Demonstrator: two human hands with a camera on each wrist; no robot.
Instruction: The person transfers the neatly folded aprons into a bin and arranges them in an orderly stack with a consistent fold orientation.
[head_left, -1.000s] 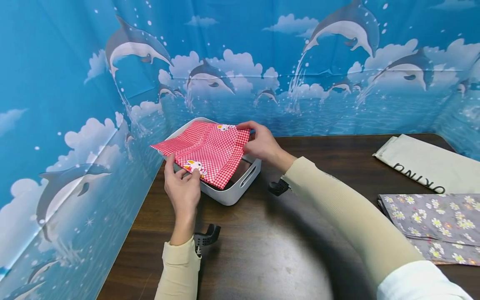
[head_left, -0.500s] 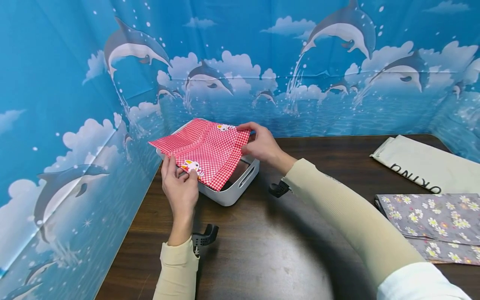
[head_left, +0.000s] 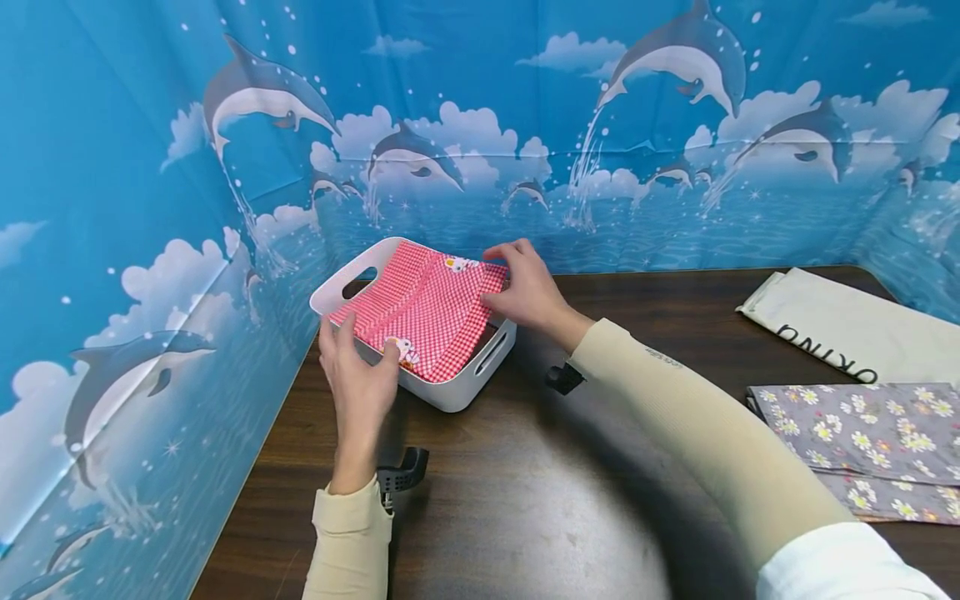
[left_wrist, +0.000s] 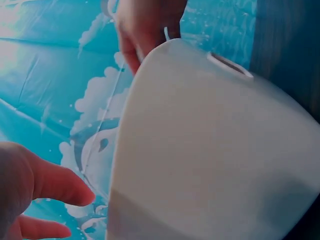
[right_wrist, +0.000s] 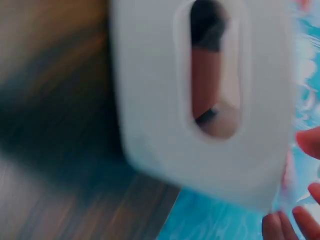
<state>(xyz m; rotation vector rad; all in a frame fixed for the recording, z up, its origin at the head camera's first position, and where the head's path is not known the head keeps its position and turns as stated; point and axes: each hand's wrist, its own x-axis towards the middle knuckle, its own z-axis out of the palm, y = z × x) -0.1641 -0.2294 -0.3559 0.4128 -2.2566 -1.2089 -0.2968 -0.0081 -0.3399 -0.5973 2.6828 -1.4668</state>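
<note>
A folded red-and-white checked cloth [head_left: 423, 312] with rabbit prints lies across the top of a white plastic basket [head_left: 450, 398], sagging into it. Beside its near left edge is my left hand [head_left: 360, 387], thumb and fingers spread apart. The left wrist view shows those fingers [left_wrist: 60, 185] clear of the basket wall [left_wrist: 210, 150]. At the far right corner of the cloth, my right hand [head_left: 528, 287] has its thumb and fingers parted over the rim. In the right wrist view, something brown and dark shows through the basket's handle slot [right_wrist: 207, 80].
A cream folded cloth bag [head_left: 862, 333] with black lettering lies at the right of the dark wooden table [head_left: 510, 500]. In front of it is a folded grey floral cloth [head_left: 862, 433]. Blue dolphin-print curtains [head_left: 480, 150] stand behind and to the left.
Both hands have let go of the checked cloth. It has dropped lower into the basket and slid slightly right, uncovering the left handle slot. The fingers of both hands have spread.
</note>
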